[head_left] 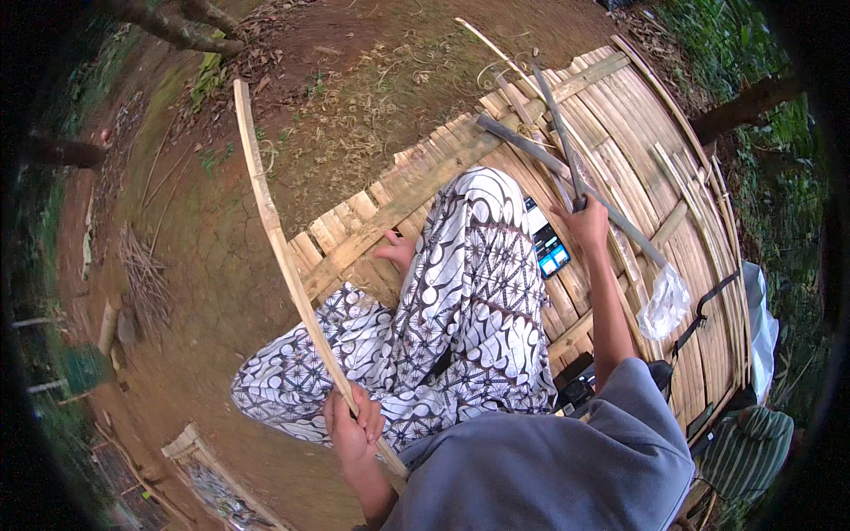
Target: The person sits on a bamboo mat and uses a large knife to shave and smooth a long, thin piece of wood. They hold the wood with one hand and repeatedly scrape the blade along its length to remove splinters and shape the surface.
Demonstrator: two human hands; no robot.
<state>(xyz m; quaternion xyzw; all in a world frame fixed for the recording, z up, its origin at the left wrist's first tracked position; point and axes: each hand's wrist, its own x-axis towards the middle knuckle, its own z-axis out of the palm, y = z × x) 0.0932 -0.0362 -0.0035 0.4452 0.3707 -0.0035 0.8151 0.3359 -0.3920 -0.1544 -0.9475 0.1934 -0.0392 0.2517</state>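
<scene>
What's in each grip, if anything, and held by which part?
Left grip: long bamboo strip, held near the end closest to the body. Right grip: long-bladed knife, by its dark handle.

A plain grey-blue, short-sleeved shirt (531, 473) is worn. Loose white trousers (485, 265) are covered in dark scrolls and starbursts.

I look out on bare brown earth (208, 301), with dry leaves (258, 57) at upper left and a heap of thin twigs (144, 276) below. The slatted surface (620, 106) spreads to my right, green foliage (730, 44) beyond its edge, under soft outdoor daylight.
</scene>
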